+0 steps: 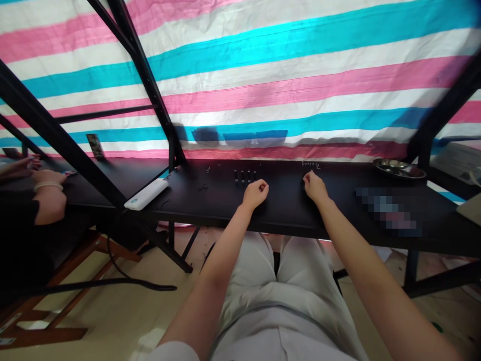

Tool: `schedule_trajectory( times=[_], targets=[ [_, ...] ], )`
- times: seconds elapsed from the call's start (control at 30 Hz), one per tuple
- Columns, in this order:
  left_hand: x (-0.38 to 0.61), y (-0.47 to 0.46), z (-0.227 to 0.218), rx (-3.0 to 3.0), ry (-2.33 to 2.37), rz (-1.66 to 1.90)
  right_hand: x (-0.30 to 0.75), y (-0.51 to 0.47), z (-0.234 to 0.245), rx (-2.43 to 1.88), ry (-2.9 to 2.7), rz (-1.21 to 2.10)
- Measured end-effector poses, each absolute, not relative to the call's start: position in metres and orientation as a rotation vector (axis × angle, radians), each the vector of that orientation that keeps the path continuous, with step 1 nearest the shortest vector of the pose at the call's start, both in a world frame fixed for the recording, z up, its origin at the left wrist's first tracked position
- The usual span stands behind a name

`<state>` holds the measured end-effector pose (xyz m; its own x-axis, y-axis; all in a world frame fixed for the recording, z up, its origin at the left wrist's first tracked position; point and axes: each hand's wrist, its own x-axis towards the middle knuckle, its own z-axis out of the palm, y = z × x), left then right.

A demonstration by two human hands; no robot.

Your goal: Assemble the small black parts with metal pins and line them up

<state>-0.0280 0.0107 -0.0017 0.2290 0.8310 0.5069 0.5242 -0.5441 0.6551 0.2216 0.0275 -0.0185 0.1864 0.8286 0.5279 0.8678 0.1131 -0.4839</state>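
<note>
My left hand [256, 194] is curled above the black table, its thumb and fingers pressed together. Anything between those fingertips is too small or hidden to make out. Just beyond it stands a short row of several small black cylinders [242, 176] with pale lower ends. Farther right, my right hand [314, 187] has its fingertips pinched together at the tabletop. A row of several tiny pale, pin-like pieces [310, 164] lies just past those fingertips. Whether the right hand holds one of them cannot be seen.
A metal dish [400, 169] sits at the back right, with a blurred-out item [389, 210] before it. A white oblong case [146, 194] lies left by black frame bars [145, 75]. Another person's hands [48, 176] are at far left. Striped sheeting [281, 75] hangs behind.
</note>
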Motion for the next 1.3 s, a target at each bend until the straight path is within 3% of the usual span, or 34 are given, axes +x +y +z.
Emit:
schedule_trajectory(
  times=[0.97,1.3],
  targets=[
    [-0.029,0.011,-0.005,2.169,1.243,1.238,0.22,0.026,-0.017,-1.701,-1.572,-0.099],
    [-0.028,0.011,-0.005,2.251,1.121,1.176,0.173,0.005,-0.006,-1.29,-1.935,-0.251]
  ],
)
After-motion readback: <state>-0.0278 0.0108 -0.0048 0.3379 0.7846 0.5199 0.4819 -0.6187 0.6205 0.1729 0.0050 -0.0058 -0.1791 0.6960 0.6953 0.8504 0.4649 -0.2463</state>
